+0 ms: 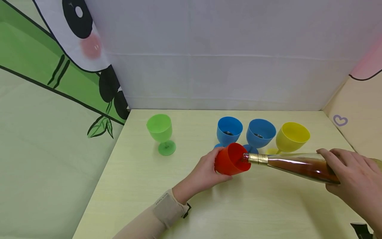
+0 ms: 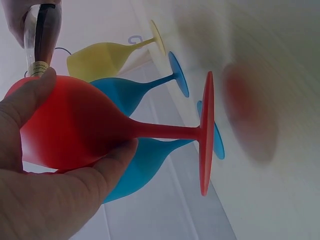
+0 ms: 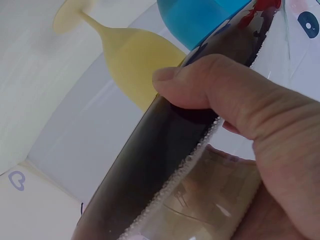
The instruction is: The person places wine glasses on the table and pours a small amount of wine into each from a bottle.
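My left hand [image 1: 210, 169] grips the bowl of a red goblet [image 1: 228, 162], tilted with its mouth toward the bottle. In the left wrist view the foot of the red goblet [image 2: 206, 135] hangs clear of the table, above its own shadow. Fingers curled round it, my right hand [image 1: 355, 176] holds a glass bottle [image 1: 301, 166] nearly level. Its gold-banded neck points left, and its mouth is at the goblet's rim. Dark reddish-brown liquid lies along the bottle in the right wrist view, with bubbles at its edge [image 3: 172, 182].
Two blue goblets [image 1: 229, 127] with a little dark liquid inside stand behind the red one. A yellow goblet [image 1: 292, 136] stands to their right. Farther left is a green goblet [image 1: 161, 129]. A pale wall [image 1: 221, 79] closes off the back of the table [image 1: 125, 186].
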The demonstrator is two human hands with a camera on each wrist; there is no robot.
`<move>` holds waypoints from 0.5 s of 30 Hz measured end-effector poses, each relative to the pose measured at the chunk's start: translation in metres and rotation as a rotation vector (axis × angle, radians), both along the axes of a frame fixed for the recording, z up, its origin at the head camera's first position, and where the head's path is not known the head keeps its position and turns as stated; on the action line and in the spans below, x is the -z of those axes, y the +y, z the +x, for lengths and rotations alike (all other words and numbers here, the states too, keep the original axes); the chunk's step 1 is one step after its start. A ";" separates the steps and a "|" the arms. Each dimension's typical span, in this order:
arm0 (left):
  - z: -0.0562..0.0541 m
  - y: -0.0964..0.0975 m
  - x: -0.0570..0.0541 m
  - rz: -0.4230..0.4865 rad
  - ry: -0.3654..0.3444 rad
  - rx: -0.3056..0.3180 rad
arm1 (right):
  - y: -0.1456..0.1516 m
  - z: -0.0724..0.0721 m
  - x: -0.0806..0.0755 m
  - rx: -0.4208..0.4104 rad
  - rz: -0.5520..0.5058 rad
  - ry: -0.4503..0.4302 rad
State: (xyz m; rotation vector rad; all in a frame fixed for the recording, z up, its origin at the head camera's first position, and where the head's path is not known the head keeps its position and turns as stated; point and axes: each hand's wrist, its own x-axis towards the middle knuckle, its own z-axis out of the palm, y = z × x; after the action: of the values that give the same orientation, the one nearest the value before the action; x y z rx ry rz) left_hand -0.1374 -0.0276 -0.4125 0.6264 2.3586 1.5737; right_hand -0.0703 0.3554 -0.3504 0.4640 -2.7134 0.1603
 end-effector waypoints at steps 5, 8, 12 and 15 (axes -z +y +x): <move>0.000 0.001 0.002 -0.001 -0.001 0.002 | 0.002 0.000 0.003 -0.001 -0.005 0.004; 0.000 0.002 0.002 0.000 -0.001 0.003 | 0.003 0.000 0.004 -0.005 -0.010 0.008; 0.000 0.003 0.003 -0.001 -0.007 -0.002 | 0.006 -0.001 0.008 -0.014 -0.019 0.000; 0.000 0.004 0.004 -0.004 -0.009 -0.007 | 0.007 -0.002 0.013 -0.031 -0.021 -0.006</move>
State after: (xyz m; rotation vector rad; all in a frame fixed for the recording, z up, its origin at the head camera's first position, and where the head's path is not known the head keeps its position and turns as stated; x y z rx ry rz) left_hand -0.1375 -0.0232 -0.4167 0.6099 2.3590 1.5708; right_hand -0.0726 0.3628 -0.3629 0.5006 -2.7089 0.1985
